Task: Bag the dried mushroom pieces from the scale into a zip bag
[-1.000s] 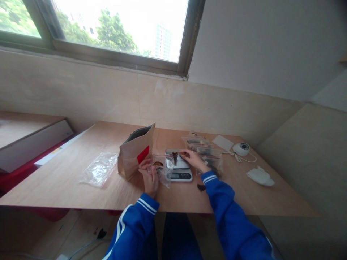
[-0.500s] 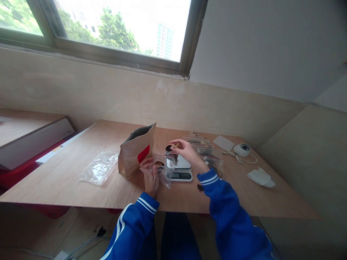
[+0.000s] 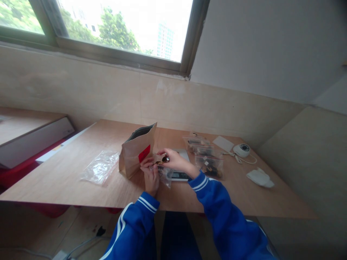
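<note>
Near the table's (image 3: pixel 67 173) left edge lies an empty clear bag (image 3: pixel 99 167). Toward the middle stands an open brown paper pouch (image 3: pixel 137 151). Just beside it, close to the front edge, my left hand (image 3: pixel 150 176) pinches the mouth of a small clear bag (image 3: pixel 165 174). My right hand (image 3: pixel 173 161) pinches dark pieces (image 3: pixel 163 159) directly over that mouth, partly covering the scale (image 3: pixel 181 174). Filled bags (image 3: pixel 207 159) sit further right; a white round device (image 3: pixel 241 149) rests near the far right corner.

The right hand (image 3: pixel 173 161) has carried a dark piece (image 3: pixel 166 159) from the scale (image 3: pixel 182 173) to the small clear bag (image 3: pixel 164 174).
</note>
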Demonstrator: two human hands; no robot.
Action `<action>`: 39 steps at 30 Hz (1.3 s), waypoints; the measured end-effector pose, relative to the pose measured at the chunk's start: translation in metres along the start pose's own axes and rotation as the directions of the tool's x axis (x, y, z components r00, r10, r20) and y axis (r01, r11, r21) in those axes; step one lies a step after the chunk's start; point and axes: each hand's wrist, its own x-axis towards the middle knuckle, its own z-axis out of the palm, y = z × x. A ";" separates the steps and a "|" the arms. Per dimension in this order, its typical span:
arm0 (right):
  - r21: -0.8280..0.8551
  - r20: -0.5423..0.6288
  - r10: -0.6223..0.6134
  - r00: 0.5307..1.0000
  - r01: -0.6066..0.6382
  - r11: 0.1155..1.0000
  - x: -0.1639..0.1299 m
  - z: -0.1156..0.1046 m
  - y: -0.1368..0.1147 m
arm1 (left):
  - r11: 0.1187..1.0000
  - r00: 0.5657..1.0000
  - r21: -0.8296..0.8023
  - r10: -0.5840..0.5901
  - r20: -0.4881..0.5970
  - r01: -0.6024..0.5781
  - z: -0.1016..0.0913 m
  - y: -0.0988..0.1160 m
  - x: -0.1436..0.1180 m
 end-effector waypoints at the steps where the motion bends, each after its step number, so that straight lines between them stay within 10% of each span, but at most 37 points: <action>1: -0.014 0.035 -0.044 0.998 0.044 0.999 -0.001 -0.002 0.001 | 1.000 1.000 -0.006 0.000 -0.006 0.000 0.000 0.000 0.000; 23: -0.476 -0.101 -0.087 0.991 0.029 0.879 -0.019 -0.022 -0.005 | 0.996 0.996 -0.050 0.073 -0.046 -0.076 -0.001 0.006 0.001; 28: -0.266 -0.300 -0.072 0.951 -0.011 0.964 -0.026 -0.024 0.027 | 0.991 0.985 0.029 0.134 -0.105 -0.132 -0.002 0.004 0.002; 39: -0.414 -0.188 -0.006 0.982 -0.074 0.907 -0.016 0.013 0.102 | 0.999 0.987 0.035 0.035 -0.155 -0.030 -0.002 -0.002 0.002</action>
